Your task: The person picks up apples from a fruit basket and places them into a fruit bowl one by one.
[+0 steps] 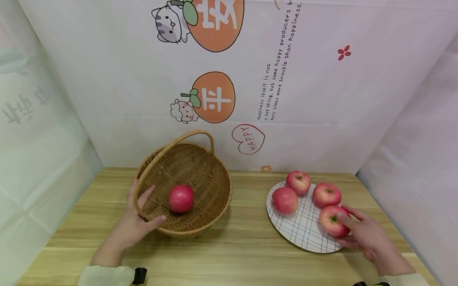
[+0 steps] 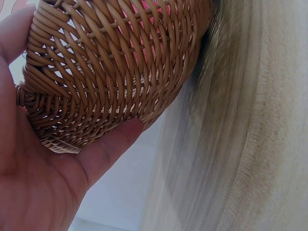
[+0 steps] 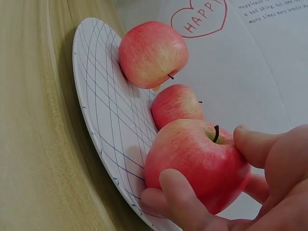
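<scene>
My left hand (image 1: 131, 226) grips the left side of a woven wicker basket (image 1: 210, 176), its thumb over the near rim. The left wrist view shows fingers against the basket's woven wall (image 2: 106, 82). Inside the basket lies one red apple (image 1: 181, 198). At the right, my right hand (image 1: 373, 241) holds a red apple (image 3: 192, 159) between thumb and fingers, at the right edge of a round checked plate (image 1: 306, 222). Whether that apple still touches the plate, I cannot tell. Three more apples sit on the plate: a left one (image 1: 285, 201), a back one (image 1: 298, 182) and a right one (image 1: 327, 195).
The basket's arched handle (image 1: 166, 150) rises over its left side. Both basket and plate are on a wooden table (image 1: 243, 247). A printed white cloth (image 1: 313, 100) stands as a wall behind, with further white cloth (image 1: 439, 141) at the sides.
</scene>
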The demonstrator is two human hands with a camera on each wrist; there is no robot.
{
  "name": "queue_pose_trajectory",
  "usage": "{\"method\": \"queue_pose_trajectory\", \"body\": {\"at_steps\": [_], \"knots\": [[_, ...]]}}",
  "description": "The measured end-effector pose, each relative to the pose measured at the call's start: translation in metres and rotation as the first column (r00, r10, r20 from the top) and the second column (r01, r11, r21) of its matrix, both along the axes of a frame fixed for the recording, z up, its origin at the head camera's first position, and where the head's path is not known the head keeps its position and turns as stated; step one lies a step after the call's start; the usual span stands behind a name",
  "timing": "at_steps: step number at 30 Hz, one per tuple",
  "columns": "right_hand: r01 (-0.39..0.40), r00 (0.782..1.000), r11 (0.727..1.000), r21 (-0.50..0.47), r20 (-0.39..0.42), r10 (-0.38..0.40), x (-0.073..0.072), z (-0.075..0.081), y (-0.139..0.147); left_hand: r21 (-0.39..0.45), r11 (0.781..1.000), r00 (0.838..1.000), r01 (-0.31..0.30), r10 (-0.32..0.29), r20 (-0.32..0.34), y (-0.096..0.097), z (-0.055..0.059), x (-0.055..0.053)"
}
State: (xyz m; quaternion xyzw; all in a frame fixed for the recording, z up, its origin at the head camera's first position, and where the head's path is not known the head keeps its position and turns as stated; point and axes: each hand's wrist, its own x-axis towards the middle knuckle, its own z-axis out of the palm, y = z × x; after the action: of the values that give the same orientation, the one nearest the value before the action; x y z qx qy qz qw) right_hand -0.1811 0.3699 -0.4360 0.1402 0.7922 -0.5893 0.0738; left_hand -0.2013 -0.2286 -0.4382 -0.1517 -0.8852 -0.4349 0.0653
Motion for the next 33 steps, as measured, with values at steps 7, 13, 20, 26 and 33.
{"method": "queue_pose_trajectory", "body": {"at_steps": [7, 13, 20, 26, 33], "knots": [[0.009, 1.0, 0.999, -0.032, 0.011, -0.009, 0.0, 0.001, 0.005, 0.002, 1.0, 1.0, 0.002, -0.002, 0.001, 0.0, 0.001, 0.0], [0.028, 1.0, 0.994, -0.106, 0.009, -0.027, 0.0, 0.002, 0.009, -0.009, 1.0, 1.0, -0.002, 0.002, 0.003, 0.0, 0.0, 0.0], [0.029, 1.0, 0.99, -0.141, 0.014, -0.027, 0.002, 0.002, 0.011, -0.019, 1.0, 1.0, -0.004, 0.004, 0.001, -0.001, -0.001, -0.001], [-0.014, 1.0, 0.984, -0.175, -0.002, 0.014, 0.005, 0.004, 0.015, -0.022, 1.0, 1.0, -0.012, 0.012, 0.01, -0.001, -0.001, -0.001], [-0.038, 0.999, 0.981, -0.192, -0.016, 0.036, 0.01, 0.007, 0.023, -0.039, 0.999, 1.0, -0.011, 0.011, 0.001, -0.001, 0.0, -0.001]]}}
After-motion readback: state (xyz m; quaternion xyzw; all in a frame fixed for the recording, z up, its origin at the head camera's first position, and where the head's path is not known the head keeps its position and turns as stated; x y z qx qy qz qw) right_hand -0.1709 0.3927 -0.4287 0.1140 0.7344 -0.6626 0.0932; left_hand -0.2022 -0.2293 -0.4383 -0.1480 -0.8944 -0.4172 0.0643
